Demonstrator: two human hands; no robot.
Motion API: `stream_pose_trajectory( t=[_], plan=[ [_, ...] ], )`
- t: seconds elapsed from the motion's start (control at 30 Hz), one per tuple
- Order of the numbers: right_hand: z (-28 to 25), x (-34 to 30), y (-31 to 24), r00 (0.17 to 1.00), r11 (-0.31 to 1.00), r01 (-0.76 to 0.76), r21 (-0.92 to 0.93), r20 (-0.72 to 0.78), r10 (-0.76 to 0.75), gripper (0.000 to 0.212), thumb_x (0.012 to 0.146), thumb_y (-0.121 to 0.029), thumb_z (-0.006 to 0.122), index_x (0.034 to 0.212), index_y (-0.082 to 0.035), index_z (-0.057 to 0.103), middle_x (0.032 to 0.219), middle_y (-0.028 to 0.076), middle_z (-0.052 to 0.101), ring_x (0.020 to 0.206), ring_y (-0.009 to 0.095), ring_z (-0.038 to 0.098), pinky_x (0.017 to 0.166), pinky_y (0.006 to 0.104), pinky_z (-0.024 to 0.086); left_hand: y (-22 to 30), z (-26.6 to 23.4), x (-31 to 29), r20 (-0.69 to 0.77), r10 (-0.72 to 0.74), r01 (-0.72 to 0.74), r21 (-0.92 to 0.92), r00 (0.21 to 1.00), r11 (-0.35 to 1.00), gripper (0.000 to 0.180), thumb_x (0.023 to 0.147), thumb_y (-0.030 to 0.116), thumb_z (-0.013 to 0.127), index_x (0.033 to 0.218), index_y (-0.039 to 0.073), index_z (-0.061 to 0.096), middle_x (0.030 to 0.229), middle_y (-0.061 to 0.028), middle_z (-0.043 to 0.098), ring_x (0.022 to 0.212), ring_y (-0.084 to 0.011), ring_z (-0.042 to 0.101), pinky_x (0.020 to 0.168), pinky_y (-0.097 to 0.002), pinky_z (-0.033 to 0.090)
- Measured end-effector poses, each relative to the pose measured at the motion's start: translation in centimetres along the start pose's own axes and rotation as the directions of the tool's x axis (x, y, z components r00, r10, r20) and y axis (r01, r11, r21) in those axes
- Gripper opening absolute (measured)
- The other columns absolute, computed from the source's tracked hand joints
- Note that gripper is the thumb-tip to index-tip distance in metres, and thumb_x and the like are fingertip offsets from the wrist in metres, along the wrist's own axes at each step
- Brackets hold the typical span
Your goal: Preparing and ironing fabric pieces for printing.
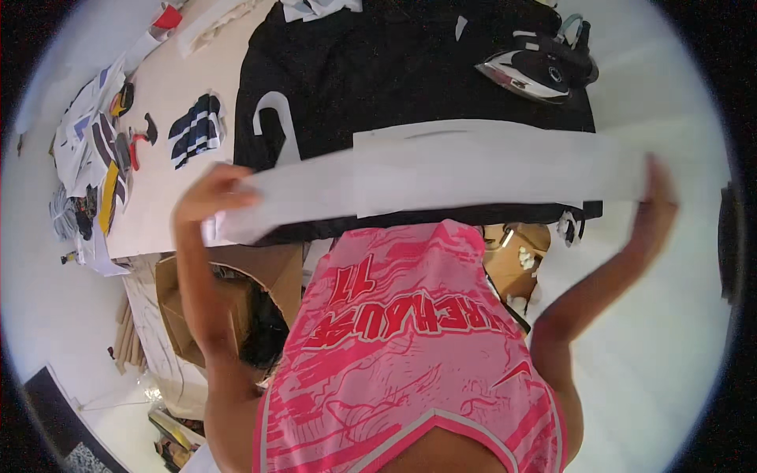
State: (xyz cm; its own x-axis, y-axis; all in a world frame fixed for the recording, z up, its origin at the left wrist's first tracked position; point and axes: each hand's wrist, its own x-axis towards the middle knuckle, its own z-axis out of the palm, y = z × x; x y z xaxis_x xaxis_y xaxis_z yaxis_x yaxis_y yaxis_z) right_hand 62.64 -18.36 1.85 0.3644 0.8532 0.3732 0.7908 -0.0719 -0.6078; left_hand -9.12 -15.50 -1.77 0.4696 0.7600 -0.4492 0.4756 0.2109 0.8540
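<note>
A long white strip (307,189) stretches across in front of me, its material not clear to me. My left hand (217,195) is closed on its left end, fingers pinched over the edge. Its far end is gripped by my right hand (661,189), which is blurred by motion. Under or behind the strip, a white piece with square ends (441,129) shows over black cloth (355,71); I cannot tell whether the two are joined. A curved white piece (276,101) rests on the cloth near my left hand.
A clothes iron (536,75) lies on the cloth's far right. Striped navy-and-white fabric (197,130) is at left, beside a red-handled tool (136,150). Papers and cloth scraps (83,150) pile at the far left. An opened cardboard box (177,307) stands below the table's near edge.
</note>
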Motion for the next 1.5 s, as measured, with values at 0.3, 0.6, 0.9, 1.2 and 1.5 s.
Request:
stream_pose_trajectory(
  t=[0.3,0.6,0.9,1.2,1.5],
  plan=[
    [21.3,-8.7,-17.4,0.805,0.410,-0.586,0.699,0.560,0.197,0.036,0.088,-0.023,0.083,0.113,0.002,0.073,0.104,0.007,0.075,0.091,0.014,0.070,0.082,0.0290,0.055,-3.5,-25.4,-35.6,-0.819,0.061,0.297,0.275,0.570,0.914,0.036,0.084,0.017,0.077,0.115,0.004,0.066,0.114,-0.0014,0.063,0.104,-0.0155,0.058,0.093,-0.0285,0.046],
    [24.5,-6.3,-16.5,0.716,0.650,-0.536,0.539,0.698,0.012,0.029,0.088,-0.027,0.082,0.107,-0.006,0.078,0.095,0.002,0.075,0.082,0.010,0.069,0.069,0.0288,0.057,-4.7,-22.2,-23.7,-0.766,0.052,0.315,0.324,0.640,0.892,0.020,0.092,0.017,0.069,0.106,0.002,0.068,0.099,0.0028,0.063,0.093,-0.0118,0.054,0.086,-0.0257,0.044],
    [29.4,-8.0,-7.4,0.836,0.952,-0.167,0.257,0.548,-0.002,0.028,0.088,-0.028,0.080,0.097,-0.002,0.078,0.073,0.001,0.069,0.064,0.010,0.060,0.058,0.0272,0.046,-17.4,-11.2,-5.1,-0.603,-0.151,0.297,0.149,0.783,0.943,0.014,0.094,0.010,0.074,0.101,-0.002,0.074,0.087,-0.0007,0.070,0.082,-0.0076,0.060,0.077,-0.0238,0.048],
    [26.7,-8.7,-5.9,0.875,0.995,-0.054,0.079,0.483,0.009,0.029,0.085,-0.029,0.081,0.087,0.000,0.074,0.060,0.004,0.055,0.057,0.011,0.044,0.054,0.0331,0.036,-16.2,-10.8,-6.1,-0.555,-0.167,0.328,0.204,0.815,0.923,0.014,0.093,0.011,0.073,0.100,-0.002,0.074,0.089,-0.0002,0.071,0.085,-0.0090,0.062,0.078,-0.0252,0.050],
    [24.9,-9.0,-5.8,0.885,0.991,-0.004,0.133,0.462,-0.058,0.028,0.086,-0.026,0.082,0.087,0.001,0.074,0.062,0.002,0.056,0.060,0.009,0.048,0.056,0.0302,0.038,-11.0,-8.4,-10.6,-0.512,-0.285,0.406,0.138,0.810,0.904,0.013,0.090,0.009,0.077,0.097,-0.003,0.076,0.083,-0.0006,0.072,0.076,-0.0077,0.062,0.070,-0.0230,0.048]
  ],
)
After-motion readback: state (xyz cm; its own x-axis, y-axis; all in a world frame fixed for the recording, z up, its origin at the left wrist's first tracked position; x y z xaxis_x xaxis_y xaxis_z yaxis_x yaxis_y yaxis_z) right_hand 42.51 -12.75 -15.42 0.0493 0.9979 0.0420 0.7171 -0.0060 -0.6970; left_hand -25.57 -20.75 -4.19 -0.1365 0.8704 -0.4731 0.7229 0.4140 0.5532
